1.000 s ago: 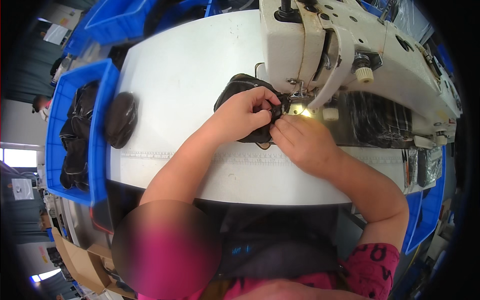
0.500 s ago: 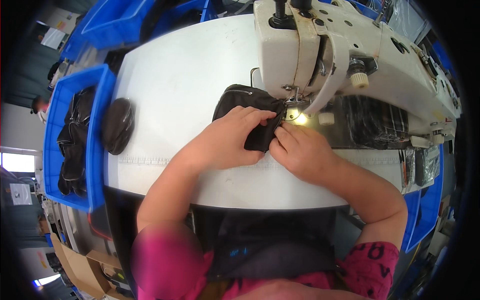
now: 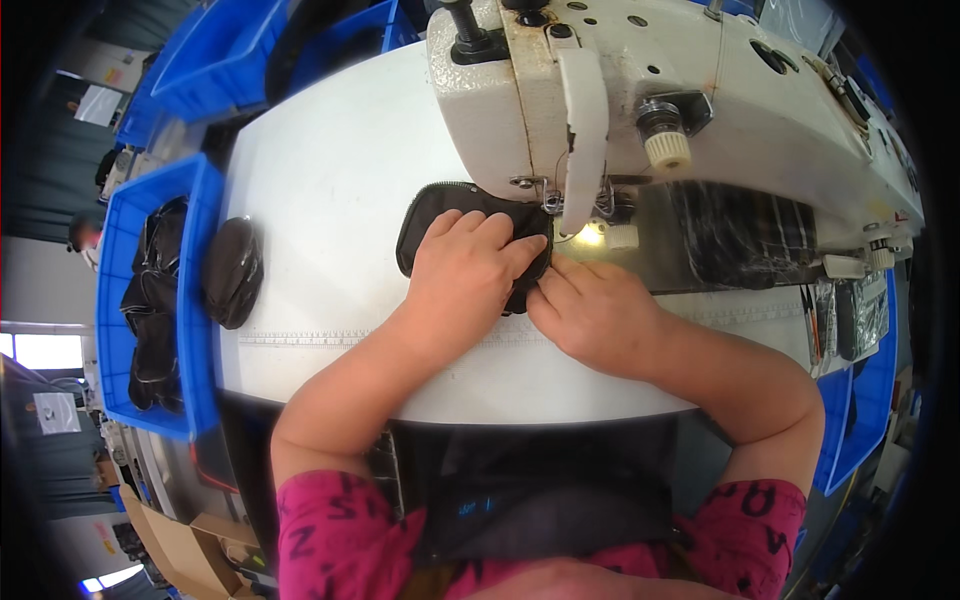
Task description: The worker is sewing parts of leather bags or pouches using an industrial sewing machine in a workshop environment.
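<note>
A small black zip pouch [image 3: 425, 222] lies on the white sewing table, its far right edge under the needle area of the sewing machine [image 3: 500, 110]. On top of the pouch rests my left hand [image 3: 462, 262], fingers bent and gripping the fabric. My right hand [image 3: 590, 312] pinches the pouch's near right edge, close beside the lit stitching spot. A toothed zipper runs along the pouch's far rim. My hands hide much of its middle and near side, and the machine head covers part of its far right corner.
At the left, a blue bin [image 3: 205, 350] holds several black pieces, with a dark rounded pouch [image 3: 232, 272] beside it. A plastic-wrapped black bundle [image 3: 750, 235] lies under the machine arm. A ruler strip [image 3: 300, 338] crosses the white table [image 3: 330, 180]. More blue bins [image 3: 225, 55] stand behind.
My view has shifted, so the machine appears farther left and larger. The pouch lies flatter and turned somewhat; my left fingers have curled in, while my right hand keeps its pinch at the edge.
</note>
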`<state>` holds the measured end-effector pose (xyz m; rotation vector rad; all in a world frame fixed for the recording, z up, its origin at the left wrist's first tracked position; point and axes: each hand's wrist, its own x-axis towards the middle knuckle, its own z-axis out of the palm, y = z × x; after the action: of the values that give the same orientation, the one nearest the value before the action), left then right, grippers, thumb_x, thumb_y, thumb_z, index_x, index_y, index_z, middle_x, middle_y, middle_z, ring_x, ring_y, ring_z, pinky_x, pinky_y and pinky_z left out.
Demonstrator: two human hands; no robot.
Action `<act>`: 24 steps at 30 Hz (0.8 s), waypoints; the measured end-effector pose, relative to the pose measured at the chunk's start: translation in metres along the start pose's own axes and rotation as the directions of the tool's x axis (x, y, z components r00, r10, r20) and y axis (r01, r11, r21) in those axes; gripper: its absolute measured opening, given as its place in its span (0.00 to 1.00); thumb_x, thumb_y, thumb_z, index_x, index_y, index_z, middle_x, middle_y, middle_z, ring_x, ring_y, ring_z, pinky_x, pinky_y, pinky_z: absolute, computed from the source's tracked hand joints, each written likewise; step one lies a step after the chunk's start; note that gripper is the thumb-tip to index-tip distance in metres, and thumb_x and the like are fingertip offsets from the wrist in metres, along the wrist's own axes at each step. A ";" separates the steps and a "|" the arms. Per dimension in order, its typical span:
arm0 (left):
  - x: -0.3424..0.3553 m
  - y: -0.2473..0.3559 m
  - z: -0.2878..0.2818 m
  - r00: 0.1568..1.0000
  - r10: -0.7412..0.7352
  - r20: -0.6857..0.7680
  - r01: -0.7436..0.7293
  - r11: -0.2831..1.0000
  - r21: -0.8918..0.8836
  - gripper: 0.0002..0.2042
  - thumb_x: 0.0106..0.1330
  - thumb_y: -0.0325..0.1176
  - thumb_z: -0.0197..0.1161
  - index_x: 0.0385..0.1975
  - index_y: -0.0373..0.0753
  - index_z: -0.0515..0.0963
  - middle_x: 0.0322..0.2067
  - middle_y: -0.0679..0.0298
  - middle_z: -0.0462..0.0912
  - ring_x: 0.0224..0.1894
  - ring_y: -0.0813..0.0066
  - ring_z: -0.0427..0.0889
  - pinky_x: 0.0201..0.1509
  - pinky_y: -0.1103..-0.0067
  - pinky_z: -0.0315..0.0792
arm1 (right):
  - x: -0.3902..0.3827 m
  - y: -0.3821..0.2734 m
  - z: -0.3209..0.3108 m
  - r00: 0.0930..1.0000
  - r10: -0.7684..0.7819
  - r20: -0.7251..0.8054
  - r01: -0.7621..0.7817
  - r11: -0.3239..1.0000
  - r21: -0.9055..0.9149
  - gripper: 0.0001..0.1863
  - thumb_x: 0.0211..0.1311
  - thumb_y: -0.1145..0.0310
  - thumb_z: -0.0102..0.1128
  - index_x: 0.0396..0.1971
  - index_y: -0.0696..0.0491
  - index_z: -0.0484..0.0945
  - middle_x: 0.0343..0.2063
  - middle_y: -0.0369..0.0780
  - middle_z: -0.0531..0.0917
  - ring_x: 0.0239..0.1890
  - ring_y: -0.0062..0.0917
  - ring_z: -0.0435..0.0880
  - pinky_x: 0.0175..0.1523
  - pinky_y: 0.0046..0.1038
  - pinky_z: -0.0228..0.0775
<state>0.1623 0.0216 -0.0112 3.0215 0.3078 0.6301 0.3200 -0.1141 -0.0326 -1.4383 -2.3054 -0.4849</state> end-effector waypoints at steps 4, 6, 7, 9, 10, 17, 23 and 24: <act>-0.003 -0.008 0.001 0.999 0.026 0.026 -0.025 1.000 -0.008 0.16 0.58 0.28 0.63 0.46 0.46 0.88 0.27 0.69 0.71 0.34 0.69 0.75 0.44 0.74 0.69 | -0.002 0.000 0.003 0.998 -0.047 -0.051 0.046 0.999 -0.020 0.09 0.45 0.69 0.63 0.27 0.57 0.80 0.30 0.47 0.85 0.37 0.35 0.87 0.35 0.29 0.79; -0.002 -0.008 -0.001 0.998 0.037 0.046 -0.036 0.999 -0.029 0.16 0.58 0.28 0.63 0.46 0.46 0.88 0.31 0.69 0.75 0.38 0.69 0.76 0.47 0.73 0.70 | -0.003 0.000 0.005 0.997 -0.057 -0.056 0.056 0.998 -0.023 0.09 0.45 0.69 0.64 0.26 0.58 0.80 0.30 0.48 0.85 0.37 0.36 0.87 0.35 0.29 0.79; -0.001 -0.007 -0.002 0.998 0.038 0.048 -0.037 0.999 -0.027 0.16 0.58 0.28 0.63 0.46 0.46 0.88 0.31 0.69 0.75 0.38 0.69 0.76 0.47 0.73 0.70 | -0.004 0.000 0.007 0.996 -0.065 -0.066 0.064 0.998 -0.023 0.09 0.44 0.69 0.64 0.26 0.58 0.79 0.30 0.49 0.85 0.37 0.36 0.87 0.35 0.29 0.79; 0.005 -0.002 -0.008 0.992 0.120 0.037 -0.123 0.990 0.065 0.20 0.53 0.28 0.65 0.48 0.47 0.88 0.47 0.70 0.85 0.52 0.67 0.81 0.58 0.68 0.73 | -0.005 0.001 0.007 0.994 -0.074 -0.077 0.073 0.997 -0.022 0.10 0.44 0.69 0.64 0.26 0.58 0.79 0.30 0.50 0.85 0.37 0.37 0.87 0.34 0.29 0.79; 0.006 -0.001 -0.010 0.992 0.119 0.038 -0.122 0.990 0.066 0.20 0.53 0.28 0.65 0.48 0.47 0.88 0.47 0.70 0.85 0.52 0.67 0.81 0.58 0.68 0.73 | -0.005 0.000 0.006 0.996 -0.068 -0.061 0.066 0.998 -0.022 0.10 0.44 0.69 0.64 0.26 0.58 0.79 0.30 0.50 0.85 0.37 0.37 0.87 0.33 0.29 0.79; -0.001 0.009 -0.007 0.993 0.040 0.113 -0.049 0.995 0.084 0.23 0.56 0.31 0.63 0.54 0.45 0.85 0.59 0.71 0.83 0.54 0.69 0.81 0.59 0.72 0.74 | -0.003 -0.001 0.006 0.997 -0.063 -0.039 0.062 0.998 -0.024 0.09 0.44 0.69 0.64 0.25 0.58 0.79 0.30 0.50 0.85 0.36 0.37 0.87 0.32 0.28 0.78; -0.001 0.005 -0.007 0.994 0.013 0.109 -0.021 0.997 0.068 0.21 0.57 0.30 0.63 0.52 0.44 0.86 0.57 0.71 0.84 0.50 0.71 0.82 0.53 0.76 0.75 | -0.004 -0.003 0.003 0.999 -0.044 0.022 0.043 0.999 0.015 0.09 0.46 0.68 0.64 0.25 0.58 0.79 0.32 0.50 0.85 0.39 0.38 0.87 0.34 0.29 0.78; -0.001 0.000 -0.006 0.996 0.065 0.067 -0.068 0.997 0.044 0.19 0.57 0.30 0.63 0.50 0.43 0.86 0.57 0.70 0.84 0.46 0.75 0.81 0.49 0.78 0.73 | -0.003 -0.002 0.002 0.999 -0.048 0.021 0.048 0.999 0.018 0.09 0.46 0.68 0.64 0.25 0.58 0.79 0.32 0.50 0.85 0.39 0.38 0.87 0.34 0.29 0.78</act>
<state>0.1585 0.0213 -0.0059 3.1001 0.2236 0.5336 0.3189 -0.1163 -0.0362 -1.3892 -2.3600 -0.4635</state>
